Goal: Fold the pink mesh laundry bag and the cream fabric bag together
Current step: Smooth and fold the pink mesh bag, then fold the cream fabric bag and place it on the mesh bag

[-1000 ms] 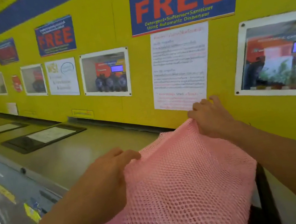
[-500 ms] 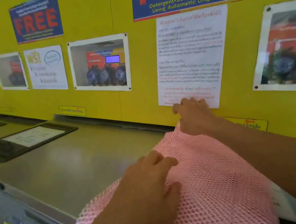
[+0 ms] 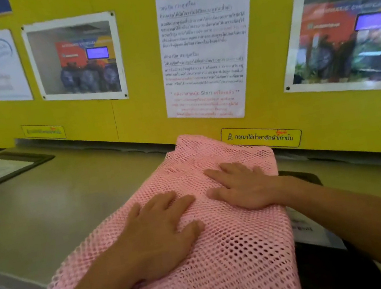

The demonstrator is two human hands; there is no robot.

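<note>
Your pink mesh laundry bag (image 3: 226, 251) lies spread on the bench (image 3: 57, 210), its far edge touching the yellow wall (image 3: 145, 116). The cream fabric bag can't be seen, perhaps under the mesh. Your left hand (image 3: 158, 234) and right hand (image 3: 243, 186) rest flat and open on the mesh, side by side, grasping nothing, likely pressing it smooth so a fold holds

1. The pink mesh bag (image 3: 226, 251) lies spread flat, running from the lower centre of the frame up to the middle, its far corner against the wall.
2. The cream bag cannot be seen.
</note>
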